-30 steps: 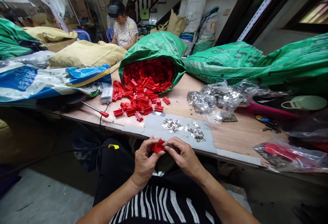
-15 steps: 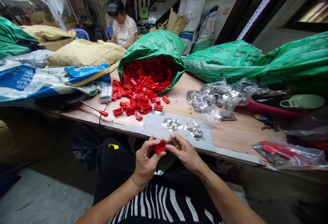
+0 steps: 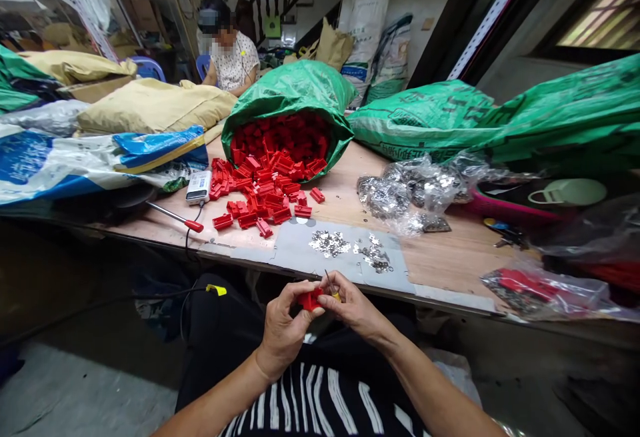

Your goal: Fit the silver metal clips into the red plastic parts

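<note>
In front of my lap, my left hand (image 3: 286, 322) grips a red plastic housing (image 3: 310, 298) between thumb and fingers. Close against its right side is my right hand (image 3: 346, 302), with its thumb at the edge of the part. A small yellow-handled tool (image 3: 336, 296) with a thin dark shaft sits in my right fingers, the shaft pointing up; its exact kind is unclear. Beyond my hands, small flat metal pieces (image 3: 330, 244) lie in a heap on a grey mat (image 3: 295, 244). Another pile of metal pieces (image 3: 375, 254) lies just to its right.
A green sack (image 3: 295, 84) spills red housings (image 3: 270, 197) over the table. Bagged metal parts (image 3: 390, 194) lie right of it. At left are a red-tipped metal lever (image 3: 175, 216) and a white box (image 3: 199, 187) with a cable. Across the table sits a person (image 3: 233, 57).
The view has shifted slightly, so the table things appear further left. Both hands appear a little lower, still together at the red housing, which has tilted slightly.
</note>
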The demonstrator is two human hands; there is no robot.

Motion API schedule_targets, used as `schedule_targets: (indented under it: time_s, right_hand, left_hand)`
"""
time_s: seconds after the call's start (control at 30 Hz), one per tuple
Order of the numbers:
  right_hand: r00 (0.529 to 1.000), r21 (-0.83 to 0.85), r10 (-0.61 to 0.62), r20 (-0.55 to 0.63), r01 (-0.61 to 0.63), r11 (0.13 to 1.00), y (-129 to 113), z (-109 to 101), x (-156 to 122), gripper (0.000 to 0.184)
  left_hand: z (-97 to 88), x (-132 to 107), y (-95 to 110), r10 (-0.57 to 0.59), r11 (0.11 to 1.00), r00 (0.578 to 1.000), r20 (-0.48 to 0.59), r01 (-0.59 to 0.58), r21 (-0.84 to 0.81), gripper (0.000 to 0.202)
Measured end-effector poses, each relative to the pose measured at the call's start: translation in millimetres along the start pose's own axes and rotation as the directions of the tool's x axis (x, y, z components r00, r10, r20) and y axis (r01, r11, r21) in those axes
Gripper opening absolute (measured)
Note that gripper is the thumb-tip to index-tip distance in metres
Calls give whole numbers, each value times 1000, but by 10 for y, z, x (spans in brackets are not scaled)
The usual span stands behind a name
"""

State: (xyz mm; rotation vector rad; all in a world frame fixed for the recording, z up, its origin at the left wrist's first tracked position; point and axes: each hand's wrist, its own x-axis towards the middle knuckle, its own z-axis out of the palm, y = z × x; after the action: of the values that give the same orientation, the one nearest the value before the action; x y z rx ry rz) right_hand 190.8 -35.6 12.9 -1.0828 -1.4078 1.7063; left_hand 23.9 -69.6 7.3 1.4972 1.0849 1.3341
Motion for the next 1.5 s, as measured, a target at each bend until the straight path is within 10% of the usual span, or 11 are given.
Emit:
schedule_targets:
  time_s: [0.3, 0.57, 0.77, 0.97, 1.2, 1.33, 1.5]
  right_hand:
    - [990, 182, 100, 95, -116, 976, -37, -8, -89, 36]
    - [989, 287, 114, 98, -138, 948, -36, 42, -72, 40]
    - [998, -164, 40, 57, -30, 986, -231, -143, 96, 33]
    - [936, -897, -334, -106, 55, 439, -344, -485, 422, 11]
    - [969, -970, -240, -56, 4, 243, -360, -457, 564, 13]
    - [950, -950, -312, -11, 87, 300, -390, -461, 548, 14]
    - [926, -789, -376, -43, 199, 581, -498, -313, 415, 6]
  left_hand:
    - [-2, -15, 19, -84, 979, 995, 47, 91, -181, 29]
    - [-39, 68, -68, -220, 789, 971, 97, 235, -567, 31]
    - [-10, 175, -48, -359, 650, 933, 38, 279, -707, 30]
    - [-50, 236, -31, -428, 610, 904, -11, 280, -741, 35]
    - [-90, 243, 0, -456, 599, 890, -5, 303, -741, 40]
    - [-100, 253, 22, -472, 557, 881, 33, 327, -764, 41]
    - [-105, 258, 27, -501, 484, 859, 106, 380, -788, 43]
